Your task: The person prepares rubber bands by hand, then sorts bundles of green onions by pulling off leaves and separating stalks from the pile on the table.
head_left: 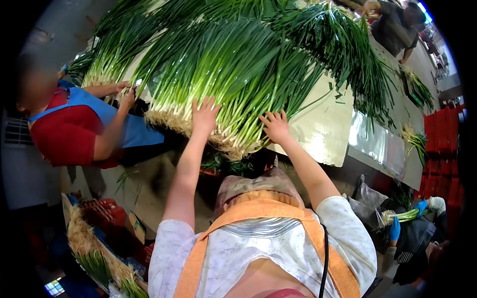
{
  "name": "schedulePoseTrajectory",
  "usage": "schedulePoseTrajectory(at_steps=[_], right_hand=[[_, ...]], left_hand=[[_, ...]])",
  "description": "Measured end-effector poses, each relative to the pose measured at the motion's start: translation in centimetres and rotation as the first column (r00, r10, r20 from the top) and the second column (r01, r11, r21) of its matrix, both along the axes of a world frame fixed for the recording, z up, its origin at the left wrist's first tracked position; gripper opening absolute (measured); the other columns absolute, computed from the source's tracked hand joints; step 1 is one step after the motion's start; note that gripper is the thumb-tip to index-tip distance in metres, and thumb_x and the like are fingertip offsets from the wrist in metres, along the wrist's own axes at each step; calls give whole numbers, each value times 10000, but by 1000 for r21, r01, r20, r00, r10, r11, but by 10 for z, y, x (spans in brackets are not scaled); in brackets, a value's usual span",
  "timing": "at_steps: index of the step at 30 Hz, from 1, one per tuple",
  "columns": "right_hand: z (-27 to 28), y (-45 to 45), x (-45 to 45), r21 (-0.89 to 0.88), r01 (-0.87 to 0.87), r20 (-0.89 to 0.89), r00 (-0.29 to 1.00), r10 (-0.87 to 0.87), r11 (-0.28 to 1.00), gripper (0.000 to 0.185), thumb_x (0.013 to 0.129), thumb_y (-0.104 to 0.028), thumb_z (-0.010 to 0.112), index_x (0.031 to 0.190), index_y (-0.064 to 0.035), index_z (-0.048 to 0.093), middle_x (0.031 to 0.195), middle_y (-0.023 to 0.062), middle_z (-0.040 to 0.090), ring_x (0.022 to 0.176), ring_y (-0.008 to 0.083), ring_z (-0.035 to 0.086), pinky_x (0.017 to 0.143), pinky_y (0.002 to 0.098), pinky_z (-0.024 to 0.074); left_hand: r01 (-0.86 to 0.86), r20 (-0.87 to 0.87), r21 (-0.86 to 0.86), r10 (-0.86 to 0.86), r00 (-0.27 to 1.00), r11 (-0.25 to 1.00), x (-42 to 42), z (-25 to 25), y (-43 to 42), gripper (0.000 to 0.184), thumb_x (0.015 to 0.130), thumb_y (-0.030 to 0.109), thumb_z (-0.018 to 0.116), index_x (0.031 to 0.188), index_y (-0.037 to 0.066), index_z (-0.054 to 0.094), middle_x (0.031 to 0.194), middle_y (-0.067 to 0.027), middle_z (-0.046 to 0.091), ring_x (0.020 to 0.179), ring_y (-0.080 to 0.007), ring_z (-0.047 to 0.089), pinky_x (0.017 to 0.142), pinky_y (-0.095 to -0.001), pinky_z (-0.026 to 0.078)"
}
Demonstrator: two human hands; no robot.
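Observation:
A wide layer of green onions (218,64) lies across the table in front of me, roots toward me and dark green tops pointing away. My left hand (204,116) rests flat on the pale stalks just above the roots, fingers spread. At the right edge of the layer, my right hand (276,126) touches the outer stalks, its fingers also apart. The shaggy roots (228,148) hang over the table's near edge. Neither hand is closed around a stalk.
A co-worker in a blue apron (82,107) handles onions at left. Another with blue gloves (395,228) holds a bunch at lower right. Red crates (439,149) stack at far right. The pale tabletop (318,134) shows beside my right hand. More onions (328,35) lie behind.

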State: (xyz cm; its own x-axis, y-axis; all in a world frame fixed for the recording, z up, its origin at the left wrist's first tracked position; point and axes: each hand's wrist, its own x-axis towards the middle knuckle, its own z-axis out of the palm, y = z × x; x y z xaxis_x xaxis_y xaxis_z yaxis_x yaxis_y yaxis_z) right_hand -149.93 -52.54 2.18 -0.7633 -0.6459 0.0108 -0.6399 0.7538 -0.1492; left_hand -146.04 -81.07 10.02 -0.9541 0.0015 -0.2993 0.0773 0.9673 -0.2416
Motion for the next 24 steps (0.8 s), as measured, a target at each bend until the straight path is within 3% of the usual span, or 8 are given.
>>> schedulePoseTrajectory(at_steps=[7,10,12,15,19,22,23,24], right_hand=[[-12,42,7,-168,89,5,996,-89,982,450,772,-198,651,1201,-184,517,1231,101,455,1137,278,422,1040,506,223],[-17,49,7,-219,59,-21,998,-65,974,429,767,-207,643,1178,-167,527,1219,111,448,1132,283,420,1018,486,243],[-12,47,1,-237,60,8,998,-60,970,388,760,-190,646,1133,-157,543,1197,115,460,1101,286,435,1004,481,258],[-10,43,-9,-214,70,90,995,-51,974,323,754,-171,647,1064,-147,558,1145,116,490,1040,287,461,976,474,283],[-12,47,-14,-258,71,82,995,-52,963,266,757,-156,642,1008,-131,559,1023,106,546,926,277,501,956,459,301],[0,54,-12,-510,176,258,965,-46,842,274,758,-124,626,1026,-111,567,950,107,573,893,293,517,946,432,316],[1,55,-10,-603,147,170,984,-54,784,272,775,-87,608,1044,-87,572,896,80,586,853,235,550,859,366,392],[0,55,-6,-667,291,337,939,-71,686,259,786,-85,605,1043,-81,573,883,67,586,841,206,551,818,341,406]], left_hand=[[-97,-44,58,100,994,994,-7,-9,28,431,829,58,488,1232,211,508,1485,-128,161,1376,-348,95,1080,-592,49],[15,-197,204,26,980,979,-3,-20,70,320,832,99,508,1148,134,549,1426,-144,280,1338,-315,226,1091,-569,59],[130,36,255,-144,989,958,-7,-38,92,207,834,143,520,1020,72,576,1239,-145,480,1194,-286,416,1077,-527,157],[116,-141,269,-80,987,956,5,-69,115,134,833,156,519,910,64,581,944,-116,594,935,-243,553,1002,-469,282],[-206,125,362,172,977,909,-12,-65,108,181,848,171,533,982,56,573,785,-129,606,718,-211,582,838,-390,381],[-511,288,760,498,818,401,-21,-36,84,240,876,203,542,1040,29,552,789,-91,603,702,-135,550,723,-312,416],[-487,321,833,487,812,264,-23,-36,76,255,884,209,539,1061,26,547,785,-75,598,698,-115,535,697,-284,411],[-452,350,884,472,809,119,-26,-36,69,271,892,215,536,1082,23,543,780,-59,592,693,-95,519,671,-256,405]])
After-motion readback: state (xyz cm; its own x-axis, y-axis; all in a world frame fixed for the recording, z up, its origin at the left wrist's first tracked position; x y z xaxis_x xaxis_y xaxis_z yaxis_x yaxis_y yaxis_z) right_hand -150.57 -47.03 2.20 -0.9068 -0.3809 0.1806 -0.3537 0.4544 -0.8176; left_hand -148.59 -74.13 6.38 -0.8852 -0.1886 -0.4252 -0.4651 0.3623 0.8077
